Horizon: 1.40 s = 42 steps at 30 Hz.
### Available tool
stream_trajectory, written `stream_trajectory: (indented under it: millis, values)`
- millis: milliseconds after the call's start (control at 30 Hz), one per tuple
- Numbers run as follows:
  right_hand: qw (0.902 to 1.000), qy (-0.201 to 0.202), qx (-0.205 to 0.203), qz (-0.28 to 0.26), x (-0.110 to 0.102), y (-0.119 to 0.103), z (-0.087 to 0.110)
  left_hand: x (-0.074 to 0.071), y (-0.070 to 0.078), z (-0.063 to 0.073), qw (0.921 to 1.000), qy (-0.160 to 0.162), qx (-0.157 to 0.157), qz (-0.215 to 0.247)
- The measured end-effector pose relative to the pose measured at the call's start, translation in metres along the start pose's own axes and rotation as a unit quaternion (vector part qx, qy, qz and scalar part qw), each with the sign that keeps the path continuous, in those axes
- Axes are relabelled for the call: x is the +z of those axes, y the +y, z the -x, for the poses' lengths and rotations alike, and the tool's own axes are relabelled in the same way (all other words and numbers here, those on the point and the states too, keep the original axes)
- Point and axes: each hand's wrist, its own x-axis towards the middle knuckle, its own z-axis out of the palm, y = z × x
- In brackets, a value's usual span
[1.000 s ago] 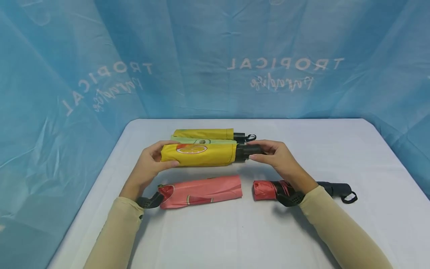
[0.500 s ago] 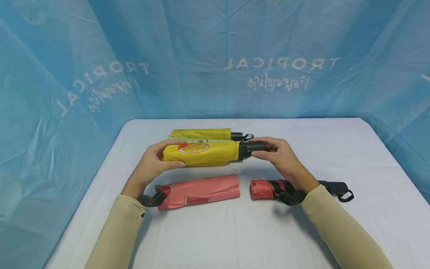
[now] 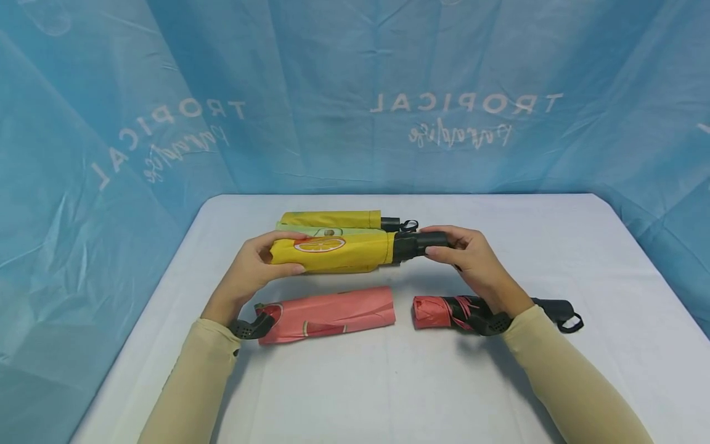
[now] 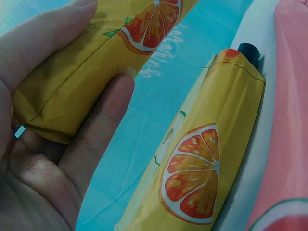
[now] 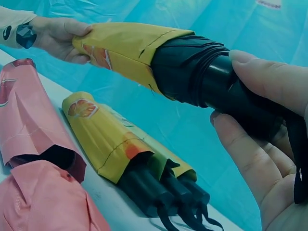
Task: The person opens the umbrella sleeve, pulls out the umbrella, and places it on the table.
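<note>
A folding umbrella in a yellow citrus-print sleeve (image 3: 338, 254) is held level above the table. My left hand (image 3: 246, 271) grips the sleeve's closed end, thumb on the near side. With thumb and fingers, my right hand (image 3: 468, 256) pinches the black handle (image 3: 435, 240) at the other end. Dark folded canopy (image 5: 180, 65) shows between sleeve mouth and handle in the right wrist view. Below lies another umbrella in a yellow citrus-print sleeve (image 4: 211, 144), beside a pale green avocado-print one (image 3: 310, 230) and a further yellow one (image 3: 333, 218).
Nearer me lies a pink watermelon-print sleeve (image 3: 338, 313), its dark mouth visible in the right wrist view. To its right, under my right wrist, is a pink folded umbrella (image 3: 431, 312) with a black handle and strap. A blue printed curtain (image 3: 344, 154) encloses the white table (image 3: 344, 394).
My right hand has moved a little to the right with the handle, and more black shows beyond the sleeve's mouth. My left hand stays nearly still on the sleeve.
</note>
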Motion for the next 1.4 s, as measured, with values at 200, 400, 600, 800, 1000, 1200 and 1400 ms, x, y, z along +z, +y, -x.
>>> stream_trajectory:
  millis: [200,400,600,800,1000,1200,1400]
  values:
    - [0.9999,-0.001,-0.004,-0.009,-0.005,0.001,0.0,-0.002,-0.002,0.001,0.9999,0.011,0.006,-0.001]
    - [0.9997,0.01,-0.009,-0.018,-0.013,0.002,0.001,-0.008,-0.007,0.001,0.9994,0.032,0.012,0.006]
    - [0.9996,0.01,-0.017,-0.021,-0.019,0.003,0.002,-0.011,-0.013,-0.001,0.999,0.036,0.018,0.019]
    - [0.9993,0.006,-0.024,-0.029,-0.023,0.004,0.004,-0.011,-0.016,-0.002,0.9988,0.037,0.02,0.024]
    - [0.9986,0.003,-0.035,-0.039,-0.028,0.004,0.004,-0.012,-0.016,-0.002,0.9986,0.039,0.027,0.024]
    - [0.9982,-0.002,-0.04,-0.045,-0.032,0.003,0.005,-0.012,-0.02,-0.003,0.9988,0.043,0.02,0.007]
    - [0.9984,0.002,-0.038,-0.042,-0.038,0.004,0.009,-0.011,-0.021,-0.003,0.999,0.043,0.01,-0.006]
